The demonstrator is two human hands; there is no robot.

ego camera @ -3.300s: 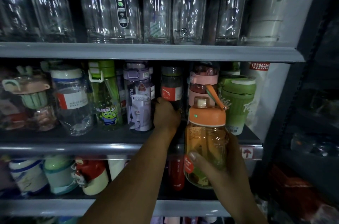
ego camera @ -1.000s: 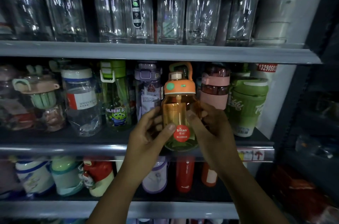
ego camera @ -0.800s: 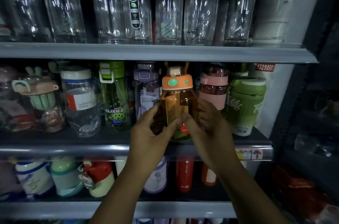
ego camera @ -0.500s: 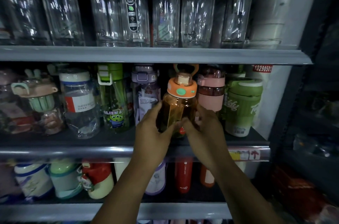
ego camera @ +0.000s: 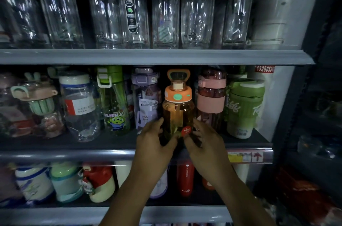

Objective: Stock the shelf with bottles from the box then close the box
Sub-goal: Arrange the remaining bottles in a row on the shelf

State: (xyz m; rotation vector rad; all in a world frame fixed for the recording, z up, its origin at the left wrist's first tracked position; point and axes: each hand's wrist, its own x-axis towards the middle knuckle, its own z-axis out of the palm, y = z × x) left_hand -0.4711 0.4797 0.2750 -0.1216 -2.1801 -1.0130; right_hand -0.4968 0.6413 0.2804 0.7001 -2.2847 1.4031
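An orange-lidded amber bottle (ego camera: 178,107) with a loop handle and a red round sticker stands upright on the middle shelf (ego camera: 111,153), between a purple bottle (ego camera: 145,100) and a pink bottle (ego camera: 211,98). My left hand (ego camera: 154,140) curls round its lower left side. My right hand (ego camera: 205,140) curls round its lower right side, fingertips near the sticker. The box is out of view.
Tall clear glass bottles (ego camera: 133,9) fill the top shelf. The middle shelf also holds a green Alien bottle (ego camera: 113,100), a clear jar (ego camera: 79,103) and a green tumbler (ego camera: 244,107). The lower shelf holds a red bottle (ego camera: 185,179) and several others. A dark frame (ego camera: 296,133) bounds the right.
The orange bottle went from my right hand in front of the shelf into the gap between the purple and pink bottles. Both hands now hold its base, and it stands upright.
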